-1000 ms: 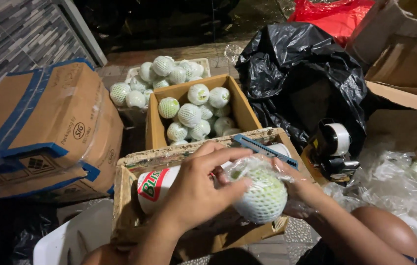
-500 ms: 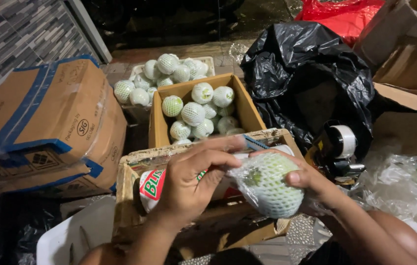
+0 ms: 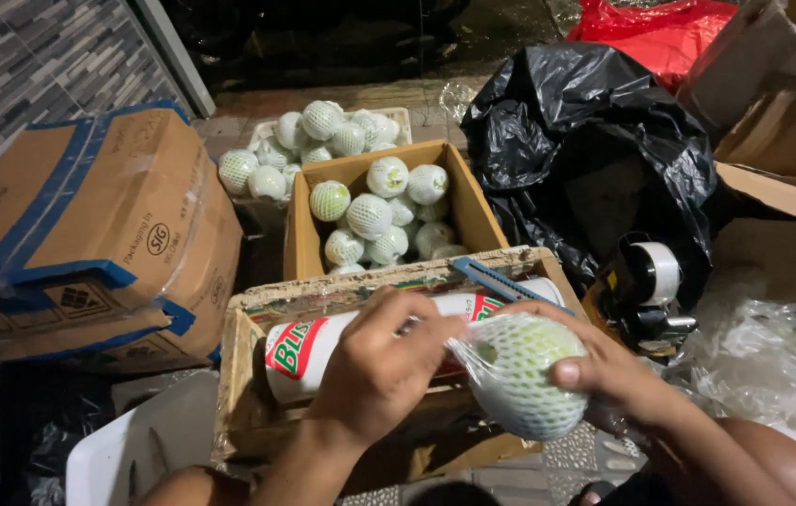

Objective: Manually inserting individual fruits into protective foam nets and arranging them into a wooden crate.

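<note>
My right hand grips a green round fruit wrapped in white foam net and clear plastic film, held over the near wooden crate. My left hand pinches the film at the fruit's left end, fingers closed on the twisted plastic. Under my hands a white roll with a red and green label lies in the crate, and a blue utility knife rests on the crate's far rim.
A cardboard box of net-wrapped fruits stands behind the crate, a white tray with more behind it. Sealed carton at left, black bag and tape dispenser at right, clear plastic sheets far right.
The wrapped fruit has turned and shifted slightly right in my right hand. My left hand moved from on top of the fruit to its left end, closing on the film.
</note>
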